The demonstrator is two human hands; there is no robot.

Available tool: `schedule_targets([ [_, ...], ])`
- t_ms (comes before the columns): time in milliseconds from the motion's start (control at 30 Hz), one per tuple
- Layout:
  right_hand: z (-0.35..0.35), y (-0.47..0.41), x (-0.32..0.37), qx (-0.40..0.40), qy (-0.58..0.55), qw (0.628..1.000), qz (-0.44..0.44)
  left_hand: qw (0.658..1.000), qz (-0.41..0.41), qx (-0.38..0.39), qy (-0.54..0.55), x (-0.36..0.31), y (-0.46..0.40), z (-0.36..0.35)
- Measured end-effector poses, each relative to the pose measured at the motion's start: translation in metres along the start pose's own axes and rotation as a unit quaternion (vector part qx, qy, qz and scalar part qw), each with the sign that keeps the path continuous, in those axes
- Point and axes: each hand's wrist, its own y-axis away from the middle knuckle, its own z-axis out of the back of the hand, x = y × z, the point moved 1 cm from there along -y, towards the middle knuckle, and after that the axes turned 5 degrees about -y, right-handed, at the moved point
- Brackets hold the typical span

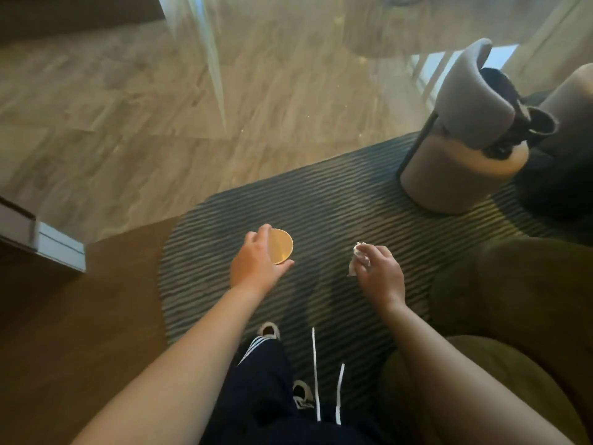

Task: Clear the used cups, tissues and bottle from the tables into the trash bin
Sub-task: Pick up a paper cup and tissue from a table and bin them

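Note:
My left hand (256, 263) grips a tan paper cup (282, 245) from the side, its open mouth facing up toward me, held out over the striped rug. To the right, my right hand (380, 273) is closed around a crumpled white tissue (356, 258) that sticks out past my fingers. Both hands hang in the air above the floor, about a hand's width apart. No trash bin and no bottle show in this view.
A dark striped rug (321, 200) lies under my hands on a wood-look floor (128, 107). A grey armchair (462, 130) stands at the right back, a green upholstered seat (513, 300) at the right front, and a pale furniture corner (48, 242) at the left.

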Motion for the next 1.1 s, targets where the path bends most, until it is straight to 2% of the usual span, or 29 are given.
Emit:
schedule_targets([
  [233, -0.024, -0.176, 0.027, -0.005, 0.001, 1.0, -0.011, 1.0, -0.02, -0.004, 0.003, -0.017, -0.191, -0.007],
  [333, -0.033, -0.264, 0.049, -0.007, -0.001, 1.0, -0.017, 0.999, -0.037, 0.017, 0.005, -0.029, -0.286, -0.003],
  [667, -0.006, -0.495, 0.114, -0.08, -0.044, 0.994, -0.059, 0.994, -0.093, 0.062, -0.015, -0.118, -0.539, 0.013],
  [900, 0.02, -0.64, 0.098, -0.138, -0.044, 0.986, -0.088, 0.984, -0.146, 0.097, -0.026, -0.2, -0.691, -0.024],
  [1100, 0.074, -0.787, 0.063, -0.181, -0.083, 0.972, -0.122, 0.974, -0.194, 0.114, -0.041, -0.308, -0.828, -0.062],
])
